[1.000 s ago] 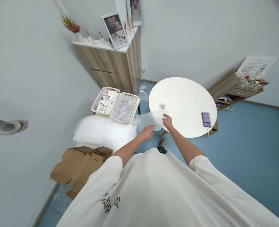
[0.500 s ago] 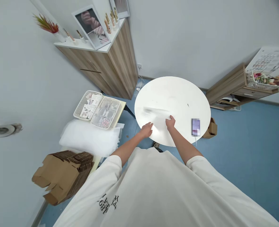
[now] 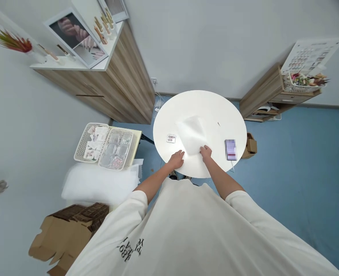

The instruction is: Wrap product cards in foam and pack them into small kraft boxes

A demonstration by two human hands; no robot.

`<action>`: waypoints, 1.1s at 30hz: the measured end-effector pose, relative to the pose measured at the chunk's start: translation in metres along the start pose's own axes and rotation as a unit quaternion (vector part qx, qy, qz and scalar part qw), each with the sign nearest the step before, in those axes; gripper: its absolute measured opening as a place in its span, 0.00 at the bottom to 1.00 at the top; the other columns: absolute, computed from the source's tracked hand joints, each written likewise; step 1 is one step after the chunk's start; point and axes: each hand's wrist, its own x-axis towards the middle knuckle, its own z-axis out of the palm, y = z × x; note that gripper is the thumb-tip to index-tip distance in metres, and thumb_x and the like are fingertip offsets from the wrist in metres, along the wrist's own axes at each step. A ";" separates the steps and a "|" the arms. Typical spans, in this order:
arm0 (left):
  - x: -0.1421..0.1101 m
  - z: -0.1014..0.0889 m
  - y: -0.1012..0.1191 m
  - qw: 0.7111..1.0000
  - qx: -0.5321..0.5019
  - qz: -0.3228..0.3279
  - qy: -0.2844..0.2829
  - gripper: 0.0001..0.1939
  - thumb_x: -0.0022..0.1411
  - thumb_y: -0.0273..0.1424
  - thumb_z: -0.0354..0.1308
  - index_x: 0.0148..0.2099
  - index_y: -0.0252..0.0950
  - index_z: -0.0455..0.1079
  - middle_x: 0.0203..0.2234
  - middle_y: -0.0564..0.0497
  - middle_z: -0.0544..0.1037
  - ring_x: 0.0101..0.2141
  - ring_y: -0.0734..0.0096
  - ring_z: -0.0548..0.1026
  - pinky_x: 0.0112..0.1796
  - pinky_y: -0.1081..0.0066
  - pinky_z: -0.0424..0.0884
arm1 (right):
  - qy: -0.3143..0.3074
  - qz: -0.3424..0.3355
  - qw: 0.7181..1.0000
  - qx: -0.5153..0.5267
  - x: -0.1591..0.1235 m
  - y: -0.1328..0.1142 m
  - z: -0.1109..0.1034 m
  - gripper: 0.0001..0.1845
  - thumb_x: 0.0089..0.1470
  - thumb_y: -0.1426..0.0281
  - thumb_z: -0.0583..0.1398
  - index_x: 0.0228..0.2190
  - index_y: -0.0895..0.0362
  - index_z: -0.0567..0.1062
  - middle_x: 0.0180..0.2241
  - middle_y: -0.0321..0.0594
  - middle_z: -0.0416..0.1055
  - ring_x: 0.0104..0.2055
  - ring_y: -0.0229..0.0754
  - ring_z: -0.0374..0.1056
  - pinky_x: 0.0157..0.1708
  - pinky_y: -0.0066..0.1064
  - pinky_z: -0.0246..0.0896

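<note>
A thin white packing foam sheet (image 3: 192, 136) lies on the round white table (image 3: 163, 111), turned so that one corner points at me. My right hand (image 3: 206, 152) is closed on the sheet's near right edge, thumb and fingers pinching it. My left hand (image 3: 176, 159) rests at the table's near edge, just left of the sheet, its fingers stretched out and holding nothing I can see. Beyond it on the tabletop is a small clear case (image 3: 171, 138) with small pinkish pieces inside.
A phone (image 3: 231, 149) with a cable lies at the table's right. To the left are white baskets (image 3: 80, 147) of cards and clear boxes, a stack of white foam sheets (image 3: 100, 183) and flattened cardboard boxes (image 3: 61, 237). Cabinets (image 3: 129, 84) stand against the wall.
The foam sheet has come down flat on the table, and the small case beside it now shows. My right hand keeps its grip at the edge. The view has shifted right.
</note>
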 end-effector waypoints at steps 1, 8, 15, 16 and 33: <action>0.004 0.000 -0.001 1.000 0.005 0.005 0.001 0.31 0.70 0.33 0.47 0.72 0.35 0.50 0.71 0.38 0.52 0.69 0.51 0.56 0.63 0.55 0.59 | -0.015 0.056 0.998 0.011 -0.004 0.000 0.001 0.34 0.58 0.66 0.56 0.64 0.62 0.64 0.51 0.54 0.73 0.40 0.43 0.77 0.41 0.37 0.76; 0.027 0.004 -0.010 1.000 0.022 -0.003 -0.013 0.30 0.67 0.31 0.48 0.70 0.34 0.54 0.70 0.35 0.54 0.67 0.48 0.59 0.61 0.51 0.60 | -0.171 0.055 0.971 -0.157 -0.022 -0.001 0.000 0.20 0.58 0.70 0.57 0.51 0.59 0.76 0.38 0.44 0.79 0.44 0.45 0.75 0.49 0.37 0.69; 0.030 0.001 -0.019 0.998 0.022 -0.036 -0.045 0.30 0.65 0.31 0.49 0.69 0.38 0.54 0.71 0.37 0.52 0.64 0.46 0.63 0.57 0.50 0.64 | -0.217 -0.107 0.913 -0.328 -0.028 -0.004 0.008 0.26 0.60 0.68 0.57 0.59 0.56 0.71 0.66 0.51 0.59 0.65 0.55 0.59 0.62 0.45 0.56; 0.031 -0.002 -0.022 0.998 0.023 -0.051 -0.040 0.30 0.65 0.31 0.49 0.69 0.39 0.54 0.71 0.37 0.51 0.62 0.46 0.65 0.56 0.51 0.65 | -0.232 -0.113 0.901 -0.349 -0.030 -0.003 0.010 0.29 0.59 0.68 0.58 0.61 0.55 0.69 0.69 0.50 0.54 0.68 0.57 0.54 0.64 0.48 0.52; 0.088 -0.063 -0.114 0.994 0.089 -0.004 0.063 0.28 0.59 0.19 0.49 0.61 0.36 0.60 0.69 0.38 0.56 0.70 0.52 0.50 0.65 0.47 0.49 | -0.203 -0.093 0.880 -0.420 -0.055 -0.001 0.001 0.27 0.63 0.71 0.53 0.63 0.55 0.67 0.67 0.50 0.55 0.66 0.57 0.53 0.62 0.48 0.52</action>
